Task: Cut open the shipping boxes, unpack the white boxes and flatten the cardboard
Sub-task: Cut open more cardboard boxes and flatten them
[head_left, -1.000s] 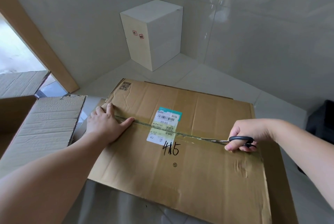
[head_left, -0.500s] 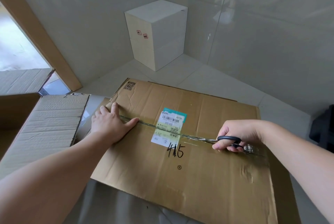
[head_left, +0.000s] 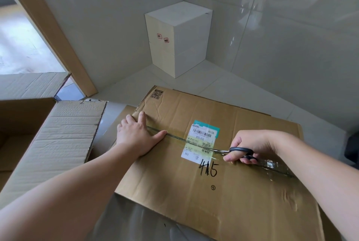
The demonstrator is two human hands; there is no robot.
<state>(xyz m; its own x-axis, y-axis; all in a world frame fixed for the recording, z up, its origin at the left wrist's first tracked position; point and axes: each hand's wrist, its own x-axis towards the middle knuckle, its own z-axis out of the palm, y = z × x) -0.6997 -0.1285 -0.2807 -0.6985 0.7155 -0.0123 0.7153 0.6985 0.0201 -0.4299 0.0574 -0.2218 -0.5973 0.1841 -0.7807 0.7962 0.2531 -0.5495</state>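
Observation:
A brown shipping box [head_left: 223, 188] marked "415" lies in front of me, its top seam sealed with clear tape [head_left: 174, 137] that runs across a white and teal label [head_left: 202, 141]. My left hand [head_left: 136, 134] presses flat on the box's left end beside the seam. My right hand [head_left: 252, 146] grips black-handled scissors [head_left: 240, 152], their blade lying in the taped seam at the label's right edge. Behind the scissors the tape looks slit and crumpled. Two white boxes [head_left: 178, 40] stand stacked in the far corner.
An opened cardboard box [head_left: 48, 143] with its flaps spread sits at my left. A wooden door frame [head_left: 48, 29] rises at the far left. Glossy tiled walls close the corner, and a dark object [head_left: 352, 147] shows at the right edge.
My right hand has slid the scissors leftwards along the taped seam, from near the box's right end up to the label. My left hand has stayed pressed on the left end.

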